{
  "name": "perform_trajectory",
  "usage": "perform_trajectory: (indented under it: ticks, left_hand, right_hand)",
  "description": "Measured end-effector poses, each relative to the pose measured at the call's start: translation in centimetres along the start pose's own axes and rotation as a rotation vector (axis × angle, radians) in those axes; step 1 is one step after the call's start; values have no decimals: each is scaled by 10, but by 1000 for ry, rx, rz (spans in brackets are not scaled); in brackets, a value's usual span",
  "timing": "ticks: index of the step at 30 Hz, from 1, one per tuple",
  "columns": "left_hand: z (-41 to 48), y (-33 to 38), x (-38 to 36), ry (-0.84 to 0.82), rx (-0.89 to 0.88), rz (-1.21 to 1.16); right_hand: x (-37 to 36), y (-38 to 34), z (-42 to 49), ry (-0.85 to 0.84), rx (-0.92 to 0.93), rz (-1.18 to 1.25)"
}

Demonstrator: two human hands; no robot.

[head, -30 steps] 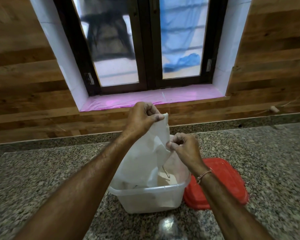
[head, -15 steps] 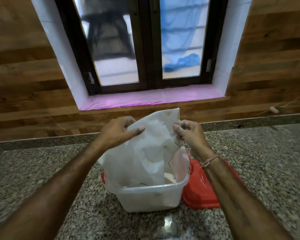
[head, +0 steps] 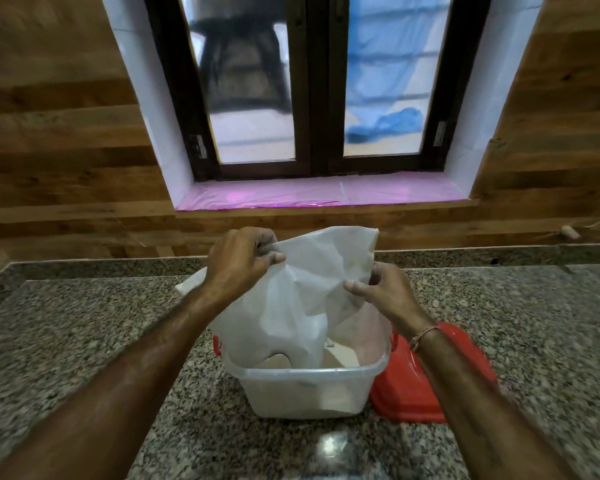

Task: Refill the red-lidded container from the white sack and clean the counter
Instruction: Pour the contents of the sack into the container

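Both hands on the white sack, sack mouth-down in the open tub

I've got the left hand (head: 243, 261) curled tight over the upper left edge of the white sack (head: 309, 299), and the right hand (head: 381, 292) pinching the sack's right side between thumb and fingers. The sack hangs crumpled between them, with its lower end inside the clear container (head: 309, 393). I can see pale contents on the container's floor. The container stands on the speckled granite counter (head: 84, 323), near its front edge. The red lid (head: 406, 386) is off and lies on the counter against the container's right side, under my right forearm. Beyond the counter are a wood-panelled wall and a dark-framed window (head: 312, 81).
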State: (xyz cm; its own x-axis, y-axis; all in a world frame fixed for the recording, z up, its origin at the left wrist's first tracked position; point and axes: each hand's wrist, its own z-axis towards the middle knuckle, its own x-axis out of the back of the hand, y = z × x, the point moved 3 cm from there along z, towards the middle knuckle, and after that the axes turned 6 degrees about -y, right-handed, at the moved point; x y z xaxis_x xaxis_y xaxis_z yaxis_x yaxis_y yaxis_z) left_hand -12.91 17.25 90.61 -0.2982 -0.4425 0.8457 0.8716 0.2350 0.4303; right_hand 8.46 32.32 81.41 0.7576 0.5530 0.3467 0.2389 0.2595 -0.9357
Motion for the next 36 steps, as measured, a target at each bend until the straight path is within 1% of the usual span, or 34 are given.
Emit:
perform_trajectory:
  ticks: [1, 3, 4, 5, 6, 7, 8, 9, 10, 11, 14, 15, 16, 17, 18, 21, 23, 25, 27, 28, 30, 33, 35, 36]
  left_hand:
    - [1, 3, -1, -1, -14, 1]
    - [3, 9, -2, -5, -41, 16]
    - [4, 12, -2, -10, -52, 24]
    - [4, 15, -3, -16, -60, 31]
    - [4, 18, -3, -27, -61, 30]
    - [3, 20, -3, -45, -57, 27]
    - [3, 23, -3, -66, -51, 33]
    - [2, 26, -3, -82, -54, 51]
    - [3, 30, -4, -94, -63, 78]
    - [5, 34, -6, -104, -77, 110]
    - [11, 49, -12, -122, -115, 184]
    - [12, 54, -13, -125, -128, 205]
    - [13, 57, -14, -127, -142, 218]
    - [13, 58, -12, -121, -158, 219]
    - [13, 55, -8, -106, -170, 217]
    - [11, 35, 10, -52, -175, 247]
    - [9, 21, 17, -60, -146, 232]
    - [6, 21, 15, -63, -136, 214]
    - [5, 29, 9, -60, -150, 214]
    - [6, 32, 8, -60, -156, 225]
    - [8, 33, 14, -44, -150, 267]
    - [7, 12, 33, -50, -58, 298]
    - [3, -1, 37, -45, -7, 231]
    - [1, -3, 35, -27, 3, 203]
  right_hand:
    - [-1, 3, 0, 66, 14, -48]
    - [-2, 7, 1, 188, 8, -248]
    - [-2, 9, 1, 221, -13, -312]
    - [-1, 13, 2, 210, -34, -310]
    - [1, 15, 2, 154, -47, -212]
    - [5, 15, 0, 60, -43, -30]
    - [9, 11, -3, -33, -13, 159]
    - [14, 3, -7, -76, 38, 272]
    - [20, -5, -7, -68, 96, 253]
    - [25, -14, -6, -27, 163, 141]
    - [20, -37, 4, 119, 317, -427]
    - [16, -42, 7, 162, 346, -569]
    - [13, -47, 8, 207, 373, -665]
    - [13, -51, 10, 223, 391, -695]
    - [15, -54, 12, 225, 379, -675]
    - [28, -55, 19, 199, 265, -540]
    - [30, -60, 20, 124, 232, -572]
    - [18, -74, 18, -4, 280, -614]
    - [-2, -88, 20, -96, 356, -591]
    - [-10, -92, 22, -109, 376, -599]
    - [-17, -95, 28, -59, 380, -625]
    - [-4, -87, 35, 28, 321, -581]
    - [0, -83, 35, 11, 294, -551]
    - [-5, -84, 34, -32, 296, -544]
